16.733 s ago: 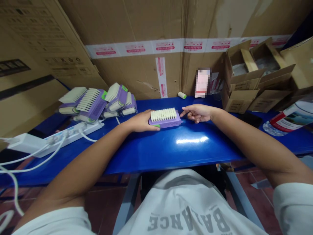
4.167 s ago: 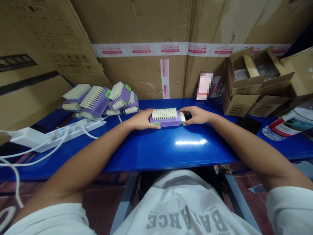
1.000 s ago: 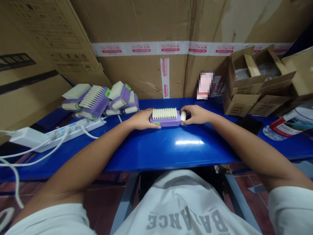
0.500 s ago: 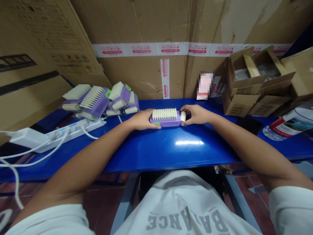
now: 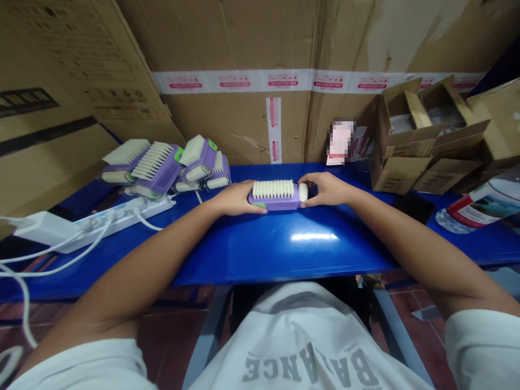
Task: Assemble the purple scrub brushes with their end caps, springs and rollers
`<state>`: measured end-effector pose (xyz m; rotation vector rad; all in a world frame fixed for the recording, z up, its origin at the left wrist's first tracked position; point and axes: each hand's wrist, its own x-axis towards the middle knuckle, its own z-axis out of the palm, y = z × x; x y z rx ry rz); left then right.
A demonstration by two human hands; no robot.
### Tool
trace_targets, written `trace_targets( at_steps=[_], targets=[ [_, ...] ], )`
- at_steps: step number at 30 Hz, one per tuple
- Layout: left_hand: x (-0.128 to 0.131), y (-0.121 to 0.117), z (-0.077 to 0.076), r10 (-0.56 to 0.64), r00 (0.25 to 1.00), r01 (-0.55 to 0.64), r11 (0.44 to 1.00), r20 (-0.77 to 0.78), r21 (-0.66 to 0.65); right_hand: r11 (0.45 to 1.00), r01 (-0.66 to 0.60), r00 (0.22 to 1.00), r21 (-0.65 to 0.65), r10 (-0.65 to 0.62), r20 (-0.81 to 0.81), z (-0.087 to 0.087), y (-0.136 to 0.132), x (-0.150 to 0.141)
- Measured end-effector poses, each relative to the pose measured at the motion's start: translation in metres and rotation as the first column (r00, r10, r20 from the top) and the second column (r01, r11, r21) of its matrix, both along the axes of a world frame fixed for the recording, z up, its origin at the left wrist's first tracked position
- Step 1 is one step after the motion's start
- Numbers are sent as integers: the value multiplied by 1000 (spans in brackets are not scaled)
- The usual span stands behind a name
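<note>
A purple brush (image 5: 280, 202) with white bristle tufts on top lies in front of me on the blue table. My left hand (image 5: 238, 198) is wrapped around its left end, thumb along the near side by a green patch. At the other end is a rounded white end piece (image 5: 303, 192). The thumb and fingers of my right hand (image 5: 325, 189) pinch this piece from the right. Several similar purple brushes (image 5: 164, 172) lie piled at the back left, some with white rounded pieces showing.
A white power strip (image 5: 117, 222) with plugs and cables lies at left. Open cardboard boxes (image 5: 402, 173) and a large plastic bottle (image 5: 475, 203) stand at right. Tall cardboard (image 5: 227, 124) walls the table's back, where a blurred pink item (image 5: 340, 142) leans.
My right hand has shifted slightly left, and the white end piece looks turned a little more upright against the brush. My left hand stays in place.
</note>
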<state>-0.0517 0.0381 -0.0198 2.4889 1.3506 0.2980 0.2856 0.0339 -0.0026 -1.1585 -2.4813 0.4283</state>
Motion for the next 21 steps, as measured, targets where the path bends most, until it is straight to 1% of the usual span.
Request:
trace_targets(
  at_steps=[5, 15, 21],
  targets=[
    [-1, 1, -2, -4, 1000, 4, 1000, 14, 4, 999, -17, 999, 31, 16, 32, 0, 2, 1],
    [-1, 0, -1, -3, 1000, 3, 1000, 11, 8, 998, 34, 998, -48, -31, 55, -3, 1, 0],
    [-1, 1, -2, -20, 1000, 20, 1000, 21, 8, 998, 46, 997, -47, -43, 68, -3, 1, 0]
  ],
)
